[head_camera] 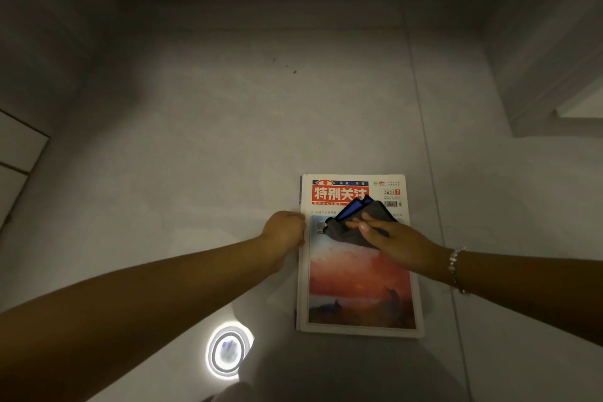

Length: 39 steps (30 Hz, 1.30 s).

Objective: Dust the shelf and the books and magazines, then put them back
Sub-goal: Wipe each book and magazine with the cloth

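A magazine [359, 271] with a red title band and a sunset picture lies flat on the grey tiled floor [228, 124], on top of what seems to be a small stack, though the dim light makes the lower edges hard to read. The right hand [391, 238] presses a dark grey cloth [355, 222] with a blue fold onto the upper part of the cover, its fingers nearly straight. The left hand [284, 232] rests at the magazine's left edge with curled fingers; whether it pinches the edge, one cannot tell. The magazine is probably light and bendable, with a glossy, slippery cover, so it slides easily under wiping. Holding it at the spine side looks safest.
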### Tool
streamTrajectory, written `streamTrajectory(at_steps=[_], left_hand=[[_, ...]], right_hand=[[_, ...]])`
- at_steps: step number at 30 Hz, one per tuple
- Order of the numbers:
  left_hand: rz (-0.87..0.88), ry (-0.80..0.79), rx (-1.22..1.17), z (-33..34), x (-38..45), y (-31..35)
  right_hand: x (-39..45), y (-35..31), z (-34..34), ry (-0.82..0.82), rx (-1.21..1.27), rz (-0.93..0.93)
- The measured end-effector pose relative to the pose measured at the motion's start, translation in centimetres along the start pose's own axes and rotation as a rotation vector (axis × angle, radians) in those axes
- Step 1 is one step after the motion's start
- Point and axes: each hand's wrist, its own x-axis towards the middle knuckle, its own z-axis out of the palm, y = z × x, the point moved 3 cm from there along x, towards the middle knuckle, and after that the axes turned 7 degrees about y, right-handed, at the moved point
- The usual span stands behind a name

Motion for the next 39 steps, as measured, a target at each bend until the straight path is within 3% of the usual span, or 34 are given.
streamTrajectory(at_steps=[4, 8, 13, 15, 19, 22, 27, 30, 35, 37, 39], left_hand=[[-0.002, -0.097, -0.087, 0.1, -0.4, -0.2], [-0.013, -0.132, -0.022, 0.1, -0.6, -0.2], [-0.013, -0.199, 0.029, 0.0, -0.4, -0.7], [0.003, -0.190, 0.073, 0.0, -0.2, -0.5], [0.019, -0.211, 0.108, 0.0, -0.1, -0.2], [0.024, -0.201, 0.117, 0.1, 0.1, -0.2], [0.008, -0.187, 0.062, 0.0, 0.5, -0.7], [-0.005, -0.194, 0.032, 0.2, 0.3, -0.9], [-0.018, -0.169, 0.032, 0.3, 0.1, -0.8], [-0.020, -0.168, 0.034, 0.3, 0.3, -0.8], [-0.022, -0.170, 0.028, 0.3, 0.4, -0.9]], right_hand=[[-0.4, -0.4, -0.1, 0.018, 0.020, 0.014], [-0.6, -0.3, 1.5, 0.018, -0.005, -0.024], [-0.3, 1.7, 3.5, 0.043, -0.530, -0.295], [0.5, 2.7, 2.7, 0.101, -0.630, -0.328], [3.4, 3.1, 0.6, 0.295, -0.616, -0.207], [4.8, 1.1, 1.1, 0.309, -0.621, -0.060], [5.4, -3.5, 4.2, 0.095, -0.513, -0.302], [6.0, -2.0, 1.9, 0.121, -0.646, -0.326], [6.3, 1.8, -2.7, 0.274, -0.690, -0.008], [5.5, 1.5, -1.1, 0.290, -0.717, -0.046], [3.9, 0.6, 1.6, 0.255, -0.715, -0.236]])
